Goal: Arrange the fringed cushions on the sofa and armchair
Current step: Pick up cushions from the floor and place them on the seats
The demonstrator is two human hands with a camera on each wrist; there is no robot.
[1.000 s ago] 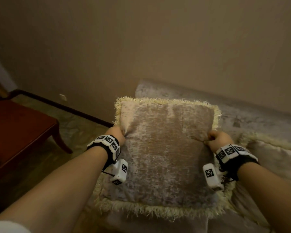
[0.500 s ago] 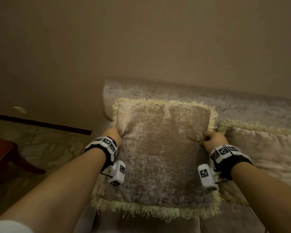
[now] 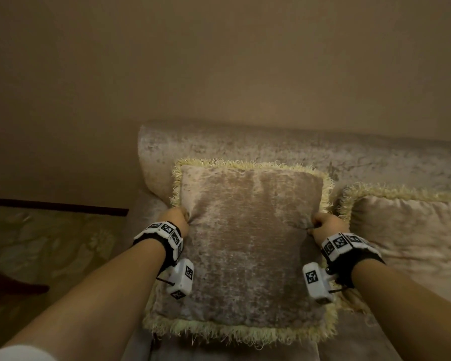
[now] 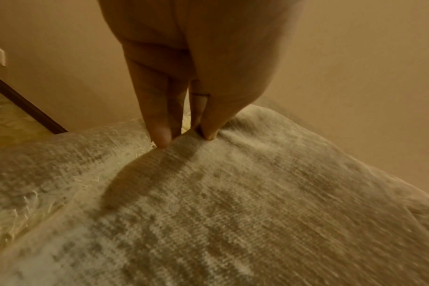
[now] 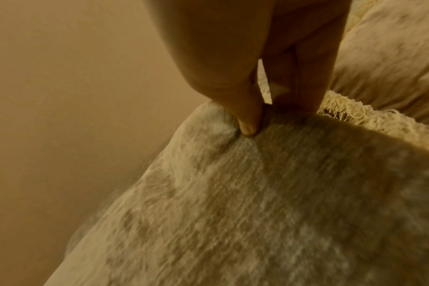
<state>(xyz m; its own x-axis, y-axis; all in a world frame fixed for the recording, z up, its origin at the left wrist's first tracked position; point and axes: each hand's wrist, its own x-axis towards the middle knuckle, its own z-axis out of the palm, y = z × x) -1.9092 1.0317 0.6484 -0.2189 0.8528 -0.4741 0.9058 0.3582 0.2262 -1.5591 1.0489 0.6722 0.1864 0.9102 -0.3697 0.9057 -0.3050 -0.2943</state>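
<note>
Cushion [image 3: 248, 243] at frame centre, each side edge pinched in the grip of left hand [image 3: 176, 218] and right hand [image 3: 326, 226], kept upright for seating against the sofa [image 3: 245, 144] back.

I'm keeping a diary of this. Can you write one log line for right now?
left hand: pinches beige velvet fringed cushion | right hand: pinches same | cushion: against sofa back
</note>
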